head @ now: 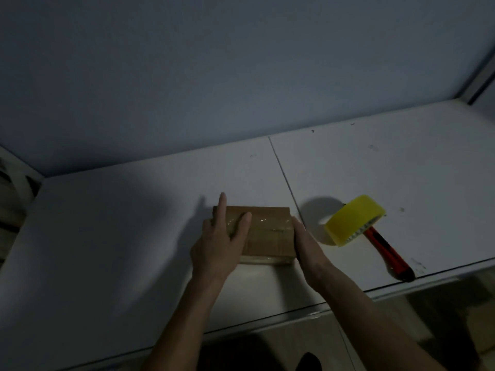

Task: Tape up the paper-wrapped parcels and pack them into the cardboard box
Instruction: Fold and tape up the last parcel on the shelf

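At the far left the white worktop [107,236] runs bare and dim under a grey wall, its edge meeting a shadowed strip at the picture's side. Moving in, the left hand [219,242] lies flat on the left part of the brown paper parcel [267,231], fingers straight and spread, the index finger reaching past the parcel's far left corner and another finger resting on its top face; it presses rather than grips. The parcel sits on the worktop near the middle of the view, just left of a thin seam that divides the surface, and glossy clear tape shows across its top and along its near edge. The right hand [308,245] stands edge-on against the parcel's right side, fingers straight and together, touching the side without curling round it (so both hands are released, steadying the parcel between them). Further right, apart from the parcel, a yellow roll of tape [353,220] stands tilted on its rim, leaning over the blade end of a red and black utility knife [388,253], whose handle runs toward the worktop's near edge.
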